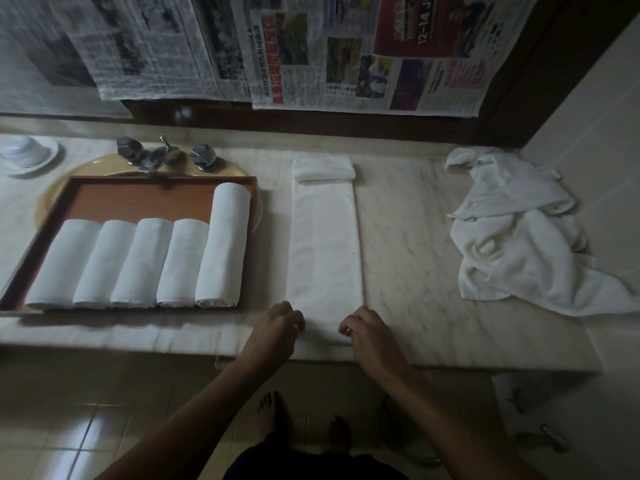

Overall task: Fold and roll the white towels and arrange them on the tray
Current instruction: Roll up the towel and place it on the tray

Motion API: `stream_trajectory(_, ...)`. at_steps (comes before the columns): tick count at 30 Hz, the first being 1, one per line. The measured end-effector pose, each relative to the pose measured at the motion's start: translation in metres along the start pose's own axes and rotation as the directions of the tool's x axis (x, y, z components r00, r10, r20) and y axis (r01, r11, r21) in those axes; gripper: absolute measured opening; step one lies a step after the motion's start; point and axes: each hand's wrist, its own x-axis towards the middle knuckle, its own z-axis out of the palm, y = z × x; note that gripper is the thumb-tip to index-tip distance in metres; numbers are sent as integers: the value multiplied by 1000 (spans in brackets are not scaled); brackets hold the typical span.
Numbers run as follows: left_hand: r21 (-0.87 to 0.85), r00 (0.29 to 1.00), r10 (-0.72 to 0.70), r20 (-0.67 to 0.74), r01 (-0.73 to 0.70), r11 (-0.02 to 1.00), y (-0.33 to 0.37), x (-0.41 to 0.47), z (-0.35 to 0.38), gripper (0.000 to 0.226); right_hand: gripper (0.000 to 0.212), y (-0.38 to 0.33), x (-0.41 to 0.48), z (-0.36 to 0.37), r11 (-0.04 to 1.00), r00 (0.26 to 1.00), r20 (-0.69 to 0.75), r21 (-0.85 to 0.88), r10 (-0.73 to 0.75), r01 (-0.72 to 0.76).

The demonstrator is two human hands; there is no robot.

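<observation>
A white towel (323, 244) lies folded into a long narrow strip on the marble counter, running away from me, its far end turned over in a small fold. My left hand (280, 323) and my right hand (360, 327) have curled fingers pinching the strip's near end at its two corners. To the left, a brown wooden tray (138, 199) holds several rolled white towels (145, 261) side by side; the rightmost roll is longer than the others.
A heap of loose white towels (519, 230) lies at the counter's right end against the wall. The tray sits over a sink with a chrome faucet (162, 157). A white dish (27, 154) stands far left. Newspaper sheets hang on the back wall.
</observation>
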Motion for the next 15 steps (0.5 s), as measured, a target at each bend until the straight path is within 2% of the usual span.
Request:
stream_trajectory(3, 117, 993, 116, 11, -116, 986, 3, -9, 12, 28, 35, 1, -8, 11, 998, 998, -46, -43, -43, 41)
stream_trajectory(11, 196, 993, 114, 33, -119, 973, -1, -18, 15, 43, 42, 4, -16, 17, 983, 990, -80, -151, -120, 107)
stream_trajectory(15, 195, 985, 169, 41, -174, 965, -8, -9, 9, 46, 43, 7, -10, 11, 972, 989, -56, -199, -138, 124)
